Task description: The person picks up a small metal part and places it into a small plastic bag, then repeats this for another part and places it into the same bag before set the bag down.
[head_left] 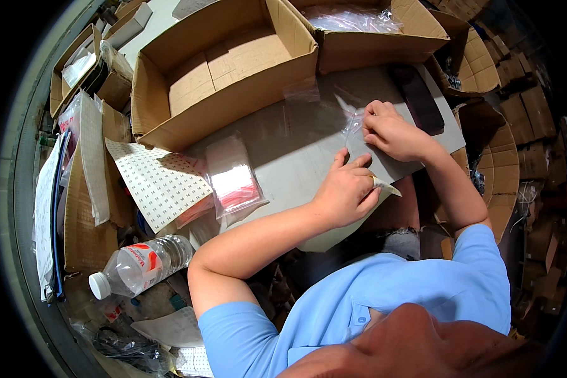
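Note:
At the right side of the grey tabletop (268,142), my right hand (394,133) is closed, its fingertips pinching the edge of a small clear plastic bag (351,123). Nearer to me, my left hand (346,192) holds a pale yellowish sheet (334,238) at the table's front edge; one corner sticks out beside the thumb. Its index finger stretches toward the bag. More clear bags lie flat just left of my right hand. To the left is a stack of clear zip bags (233,176) with red edges, and beside it a sheet of small printed stickers (160,183).
An open cardboard box (227,94) stands at the back, beside another box (381,47) with clear bags in it. A dark phone (417,99) lies at the right edge. On the left is a plastic bottle (146,264) on its side. More cartons (494,164) stand at right.

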Demonstrator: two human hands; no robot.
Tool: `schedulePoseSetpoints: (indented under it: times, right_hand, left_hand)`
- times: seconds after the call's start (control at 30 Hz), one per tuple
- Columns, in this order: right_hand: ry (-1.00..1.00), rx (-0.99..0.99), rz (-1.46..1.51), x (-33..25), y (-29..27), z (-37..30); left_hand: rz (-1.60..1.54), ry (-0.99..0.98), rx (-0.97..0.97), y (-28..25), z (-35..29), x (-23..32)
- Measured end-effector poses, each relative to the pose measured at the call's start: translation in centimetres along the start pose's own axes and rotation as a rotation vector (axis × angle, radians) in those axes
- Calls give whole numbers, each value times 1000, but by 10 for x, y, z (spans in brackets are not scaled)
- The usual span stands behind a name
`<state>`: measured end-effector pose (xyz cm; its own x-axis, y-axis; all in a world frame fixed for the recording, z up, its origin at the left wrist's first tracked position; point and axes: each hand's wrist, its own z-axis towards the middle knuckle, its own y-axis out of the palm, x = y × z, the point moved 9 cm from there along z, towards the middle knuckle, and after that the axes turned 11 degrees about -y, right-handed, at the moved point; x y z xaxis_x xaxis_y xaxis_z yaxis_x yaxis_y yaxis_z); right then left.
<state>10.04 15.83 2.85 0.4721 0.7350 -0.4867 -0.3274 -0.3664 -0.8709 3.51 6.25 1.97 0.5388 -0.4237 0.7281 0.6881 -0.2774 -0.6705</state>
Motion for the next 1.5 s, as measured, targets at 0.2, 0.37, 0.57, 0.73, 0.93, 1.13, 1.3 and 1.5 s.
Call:
schedulePoseSetpoints:
  times: [0.2,0.37,0.57,0.73,0.93,1.13,1.3,1.5]
  right_hand:
    - [146,255,-295,3,-41,-13]
    - [-20,152,411,-47,-37,-24]
    - [-67,259,204,-70,-27,-33]
    - [-32,265,112,-73,-26,-37]
    - [-164,240,124,-77,-32,-36]
    - [156,188,492,18,-42,11]
    - [51,164,158,39,-13,58]
    - [279,188,-57,46,-29,52]
  left_hand:
    - [-262,-3,58,-9,4,-2]
    - [-577,-144,126,-24,5,-17]
    - [-595,-21,184,-31,4,-11]
    - [-546,-15,188,-29,3,-11]
    - [-501,-61,187,-26,1,-16]
    - [-390,-115,145,-26,2,-15]
    - [-296,-58,98,-13,-1,-9]
    - [-277,-59,61,-11,-3,-9]
